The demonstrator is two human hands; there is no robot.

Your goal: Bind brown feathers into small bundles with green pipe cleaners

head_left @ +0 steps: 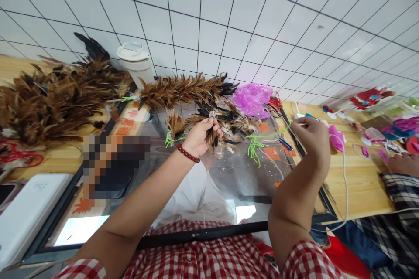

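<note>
The desk (363,198) carries a dark-framed clear panel (203,234), with a brown feather garland (183,90) along its back edge. At front left, the white power bank (32,213) bears an unreadable mark. Left hand (198,137), arm stretched forward: fingers closed on a feather bundle (214,140) mid-panel. Right hand (312,137), wrist bent above the right edge, pinches green thread (276,134). Orange characters (127,118) near the left edge blur.

Red and white checked shirt (209,257), short sleeves (306,258), dark red beaded bracelet (187,154), apparently pale trousers (199,194).
</note>
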